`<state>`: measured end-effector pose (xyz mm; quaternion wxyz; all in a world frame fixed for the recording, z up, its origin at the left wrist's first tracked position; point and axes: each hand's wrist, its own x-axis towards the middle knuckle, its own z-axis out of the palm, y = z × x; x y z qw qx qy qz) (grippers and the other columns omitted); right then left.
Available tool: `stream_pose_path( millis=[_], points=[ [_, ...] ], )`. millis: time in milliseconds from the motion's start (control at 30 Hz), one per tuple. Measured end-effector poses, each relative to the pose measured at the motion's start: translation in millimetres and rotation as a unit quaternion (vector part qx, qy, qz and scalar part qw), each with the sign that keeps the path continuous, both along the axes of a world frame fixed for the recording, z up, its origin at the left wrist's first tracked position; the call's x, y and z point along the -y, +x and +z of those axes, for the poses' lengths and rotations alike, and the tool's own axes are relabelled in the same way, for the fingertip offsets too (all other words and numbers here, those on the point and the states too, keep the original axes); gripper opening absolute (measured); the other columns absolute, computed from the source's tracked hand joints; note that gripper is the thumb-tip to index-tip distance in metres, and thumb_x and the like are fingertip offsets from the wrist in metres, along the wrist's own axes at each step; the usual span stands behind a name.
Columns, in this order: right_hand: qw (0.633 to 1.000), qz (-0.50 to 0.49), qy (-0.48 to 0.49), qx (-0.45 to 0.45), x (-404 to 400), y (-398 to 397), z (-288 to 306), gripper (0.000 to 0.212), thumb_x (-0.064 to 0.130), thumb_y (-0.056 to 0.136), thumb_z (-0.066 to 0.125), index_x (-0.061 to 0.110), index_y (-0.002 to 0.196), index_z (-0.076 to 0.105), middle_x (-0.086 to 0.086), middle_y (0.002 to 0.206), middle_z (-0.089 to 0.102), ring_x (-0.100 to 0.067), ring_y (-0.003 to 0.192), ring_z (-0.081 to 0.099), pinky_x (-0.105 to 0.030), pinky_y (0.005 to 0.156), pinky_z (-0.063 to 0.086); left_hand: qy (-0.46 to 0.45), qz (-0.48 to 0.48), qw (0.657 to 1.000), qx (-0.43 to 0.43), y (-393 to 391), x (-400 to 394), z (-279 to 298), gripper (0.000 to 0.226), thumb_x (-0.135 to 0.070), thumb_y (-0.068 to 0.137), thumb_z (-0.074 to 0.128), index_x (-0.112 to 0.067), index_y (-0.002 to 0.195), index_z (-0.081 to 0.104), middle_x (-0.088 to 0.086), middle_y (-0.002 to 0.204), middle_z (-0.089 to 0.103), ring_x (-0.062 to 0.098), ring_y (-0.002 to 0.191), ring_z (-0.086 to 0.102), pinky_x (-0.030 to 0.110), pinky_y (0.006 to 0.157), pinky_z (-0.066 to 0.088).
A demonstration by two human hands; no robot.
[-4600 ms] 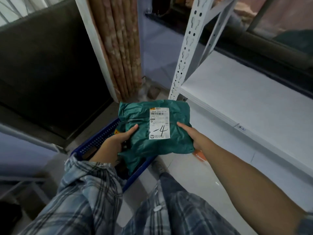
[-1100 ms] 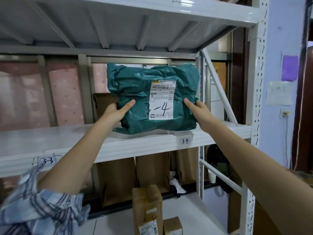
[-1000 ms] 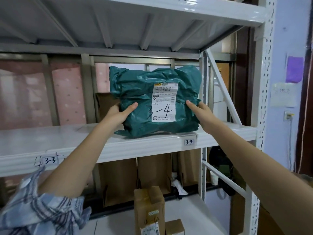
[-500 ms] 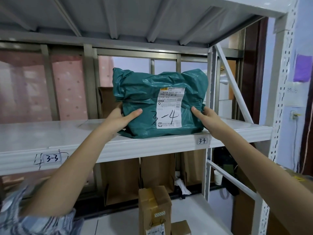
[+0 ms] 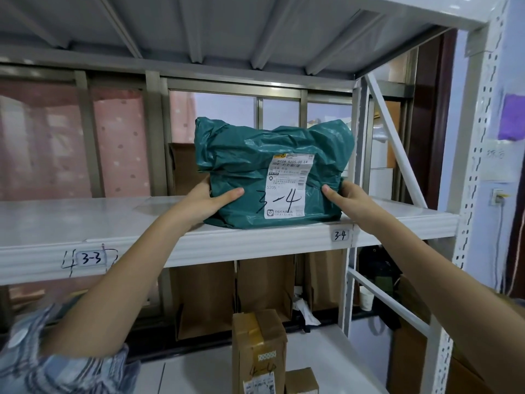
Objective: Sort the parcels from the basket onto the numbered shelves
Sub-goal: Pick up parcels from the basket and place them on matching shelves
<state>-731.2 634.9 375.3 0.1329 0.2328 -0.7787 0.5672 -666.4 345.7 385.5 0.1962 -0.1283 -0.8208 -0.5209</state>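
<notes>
Now down on the shelf by the 3-4 tag, the green bag. Left hand and right hand pinching its sides. Right spot; time to let go.

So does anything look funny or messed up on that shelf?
Not really. The green parcel is crinkly, but it stands on the shelf marked 3-4, matching the 3-4 written on it. Both hands hold its sides. One oddity: a stray 4 is scribbled beside the 3-3 tag.
</notes>
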Motion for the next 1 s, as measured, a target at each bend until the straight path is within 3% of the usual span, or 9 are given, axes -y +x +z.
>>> stream_pose_path(
  millis=[100, 233, 300, 400, 533, 600, 767, 867, 1000],
  points=[
    [1.0, 0.013, 0.019, 0.016, -3.8, 1.5, 4.1, 0.044, 0.032, 0.093, 0.056, 0.006, 0.128, 0.051, -0.006, 0.121, 0.063, -0.021, 0.109, 0.061, -0.028, 0.091, 0.048, 0.014, 0.005, 1.0, 0.019, 2.3, -3.3, 2.8, 0.047, -0.03, 0.087, 0.063, -0.019, 0.13, 0.045, -0.016, 0.104, 0.059, -0.004, 0.091, 0.057, 0.005, 0.066, 0.048],
    [0.999, 0.034, 0.007, 0.022, -9.6, 3.7, 6.4, 0.03, 0.028, 0.091, 0.06, 0.014, 0.117, 0.054, -0.006, 0.122, 0.063, -0.015, 0.104, 0.062, -0.025, 0.088, 0.047, 0.061, 0.012, 0.998, 0.03, 3.1, -4.4, 3.8, 0.06, -0.039, 0.076, 0.069, -0.022, 0.129, 0.048, -0.005, 0.123, 0.06, 0.014, 0.111, 0.058, 0.026, 0.09, 0.049],
    [1.0, 0.021, -0.023, 0.001, -9.4, 7.2, 5.8, 0.034, 0.028, 0.09, 0.061, 0.017, 0.12, 0.049, -0.001, 0.124, 0.059, -0.007, 0.099, 0.061, -0.017, 0.083, 0.045, 0.077, 0.027, 0.996, 0.037, 4.9, -6.0, 4.1, 0.062, -0.04, 0.075, 0.071, -0.02, 0.13, 0.049, -0.001, 0.129, 0.058, 0.017, 0.115, 0.057, 0.028, 0.094, 0.047],
    [0.99, -0.077, -0.109, -0.054, -7.1, 11.0, 2.4, 0.068, 0.028, 0.087, 0.065, 0.011, 0.142, 0.029, 0.004, 0.127, 0.043, -0.009, 0.109, 0.048, -0.022, 0.092, 0.04, 0.058, 0.08, 0.995, 0.012, 11.0, -10.9, 6.1, 0.059, -0.035, 0.083, 0.068, -0.016, 0.134, 0.046, -0.007, 0.124, 0.054, 0.01, 0.107, 0.053, 0.013, 0.078, 0.044],
    [0.946, -0.163, -0.201, -0.194, -2.1, 20.3, -9.6, 0.053, 0.018, 0.083, 0.067, 0.012, 0.128, 0.038, -0.003, 0.122, 0.047, 0.001, 0.098, 0.05, -0.009, 0.084, 0.041, 0.032, 0.14, 0.989, -0.024, 23.4, -11.5, 4.0, 0.059, -0.034, 0.087, 0.064, -0.012, 0.137, 0.042, -0.01, 0.114, 0.048, 0.004, 0.101, 0.045, 0.0, 0.071, 0.038],
    [0.939, -0.153, -0.154, -0.266, 8.6, 29.9, -16.2, 0.045, 0.016, 0.082, 0.065, 0.011, 0.121, 0.043, -0.003, 0.115, 0.049, 0.0, 0.093, 0.05, -0.007, 0.081, 0.04, 0.038, 0.167, 0.984, -0.049, 33.9, -13.1, -0.6, 0.062, -0.032, 0.086, 0.065, -0.012, 0.14, 0.04, -0.01, 0.12, 0.047, 0.004, 0.105, 0.044, 0.009, 0.084, 0.036],
    [0.912, -0.039, 0.058, -0.403, 65.5, 65.2, -32.5, 0.046, 0.03, 0.08, 0.055, 0.0, 0.115, 0.053, -0.012, 0.109, 0.055, -0.023, 0.1, 0.055, -0.028, 0.084, 0.045, 0.068, 0.266, 0.956, -0.105, 65.2, -8.3, -22.6, 0.074, -0.032, 0.082, 0.07, -0.015, 0.143, 0.034, 0.004, 0.142, 0.042, 0.016, 0.123, 0.045, 0.024, 0.084, 0.048],
    [0.882, 0.011, 0.175, -0.437, 107.2, 84.6, -46.3, 0.053, 0.034, 0.08, 0.056, 0.0, 0.121, 0.055, -0.016, 0.117, 0.057, -0.031, 0.108, 0.056, -0.036, 0.087, 0.047, -0.085, 0.341, 0.924, -0.151, 95.8, 7.1, -40.1, 0.059, -0.033, 0.084, 0.067, -0.016, 0.136, 0.044, 0.005, 0.136, 0.048, 0.018, 0.12, 0.047, 0.034, 0.098, 0.043],
    [0.852, 0.09, 0.255, -0.449, 164.6, 107.9, -67.1, 0.06, 0.027, 0.073, 0.068, 0.001, 0.125, 0.054, -0.018, 0.117, 0.057, -0.037, 0.104, 0.056, -0.042, 0.08, 0.049, -0.289, 0.403, 0.86, -0.118, 146.6, 35.1, -63.3, 0.049, -0.031, 0.083, 0.066, -0.016, 0.128, 0.053, 0.006, 0.124, 0.054, 0.022, 0.118, 0.049, 0.034, 0.093, 0.04]
  ],
)
